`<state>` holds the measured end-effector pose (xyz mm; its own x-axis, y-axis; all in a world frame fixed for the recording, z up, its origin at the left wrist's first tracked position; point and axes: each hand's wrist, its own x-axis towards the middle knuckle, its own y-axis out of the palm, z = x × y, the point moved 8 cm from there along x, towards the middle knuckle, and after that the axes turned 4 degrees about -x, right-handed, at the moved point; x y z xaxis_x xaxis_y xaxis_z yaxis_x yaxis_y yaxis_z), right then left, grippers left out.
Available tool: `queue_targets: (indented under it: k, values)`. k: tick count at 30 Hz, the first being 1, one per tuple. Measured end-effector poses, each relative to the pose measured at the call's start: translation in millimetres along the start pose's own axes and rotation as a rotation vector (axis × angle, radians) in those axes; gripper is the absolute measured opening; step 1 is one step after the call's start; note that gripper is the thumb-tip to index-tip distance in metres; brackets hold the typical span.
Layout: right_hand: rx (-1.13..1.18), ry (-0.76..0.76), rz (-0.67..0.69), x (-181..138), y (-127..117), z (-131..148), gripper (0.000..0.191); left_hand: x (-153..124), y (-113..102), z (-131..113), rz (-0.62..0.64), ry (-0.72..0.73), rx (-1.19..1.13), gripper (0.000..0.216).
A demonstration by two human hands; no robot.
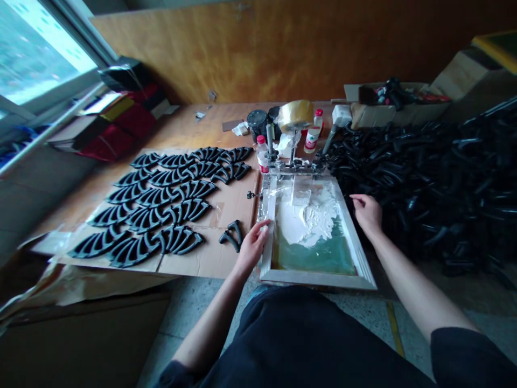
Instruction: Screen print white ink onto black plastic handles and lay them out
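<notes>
A silk-screen printing frame [315, 277] with silvery rails lies in front of me. White ink [294, 221] is spread over the upper part of its green mesh, under a pale squeegee block [301, 189]. My left hand [252, 245] is at the frame's left rail, fingers closed against its edge. Close by on the cardboard is a single black forked plastic part [231, 235]. My right hand [367, 213] is just right of the frame, beside a heap of black plastic parts [404, 178]. Its fingers are pinched; what they hold, if anything, is hidden.
Rows of similar black parts [157, 210] lie on a cardboard sheet [202, 264] at left. Behind the frame stand a tape roll [296, 115], red-capped bottles [312, 139] and a dark jar [257, 125]. An open cardboard box [371, 114] sits at back right.
</notes>
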<state>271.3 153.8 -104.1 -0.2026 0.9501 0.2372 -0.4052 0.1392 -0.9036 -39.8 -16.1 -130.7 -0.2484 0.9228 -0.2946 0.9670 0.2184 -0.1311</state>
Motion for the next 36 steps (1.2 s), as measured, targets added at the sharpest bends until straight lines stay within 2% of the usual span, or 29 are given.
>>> queue_targets:
  k: [2,4,5,6,8,10,11,15,18,20,22,25,27,29,31,34,36]
  values:
    - [0.018,-0.025,-0.052,17.9,-4.8,20.2,0.042,7.3,3.9,29.5,-0.019,-0.034,0.093,0.059]
    - [0.019,-0.158,-0.034,29.4,2.3,63.6,0.063,16.5,6.3,48.6,-0.034,-0.051,0.208,0.06]
    - [0.004,-0.225,0.01,31.6,10.1,86.2,0.066,20.7,7.2,54.9,-0.033,-0.055,0.257,0.059]
    - [-0.02,-0.271,0.076,31.1,20.0,105.2,0.059,24.2,7.9,59.5,-0.027,-0.056,0.296,0.058]
    - [-0.075,-0.295,0.228,21.6,41.1,127.3,0.033,28.9,8.3,65.6,-0.013,-0.051,0.342,0.057]
    - [-0.104,-0.318,0.321,1.4,54.3,133.8,0.015,30.9,7.2,70.2,-0.009,-0.047,0.352,0.057]
    - [-0.1,-0.36,0.339,-11.4,56.9,134.8,0.014,31.4,6.5,72.3,-0.011,-0.045,0.349,0.057]
    - [0.039,-0.663,0.409,-61.3,48.9,136.7,0.034,32.2,5.5,78.6,-0.022,-0.048,0.321,0.057]
    - [0.089,-0.786,0.514,-69.8,41.3,137.8,0.037,32.3,5.6,78.5,-0.028,-0.059,0.301,0.057]
    - [0.062,-0.747,0.506,-59.3,40.1,138.1,0.031,31.8,5.2,76.0,-0.031,-0.062,0.284,0.057]
    - [0.041,-0.669,0.406,-49.6,39.0,137.2,0.029,30.8,4.5,73.3,-0.036,-0.061,0.259,0.056]
    - [0.067,-0.678,0.3,-60.6,41.0,135.4,0.038,29.6,5.3,72.1,-0.03,-0.06,0.198,0.058]
    - [0.099,-0.74,0.337,-74.9,44.5,134.2,0.039,29.0,6.0,71.9,-0.029,-0.062,0.173,0.059]
    - [0.111,-0.723,0.374,-74.3,44.5,133.5,0.034,28.0,5.1,69.2,-0.04,-0.066,0.163,0.059]
    - [0.114,-0.627,0.34,-52.6,37.6,136.7,0.032,25.6,4.0,61.3,-0.029,-0.074,0.146,0.06]
    - [0.085,-0.466,0.195,1.6,16.0,140.3,0.051,18.5,2.8,37.4,0.033,-0.089,0.054,0.068]
    - [0.038,-0.369,0.105,37.0,-2.9,126.6,0.056,13.4,-2.9,12.9,0.016,-0.071,-0.01,0.069]
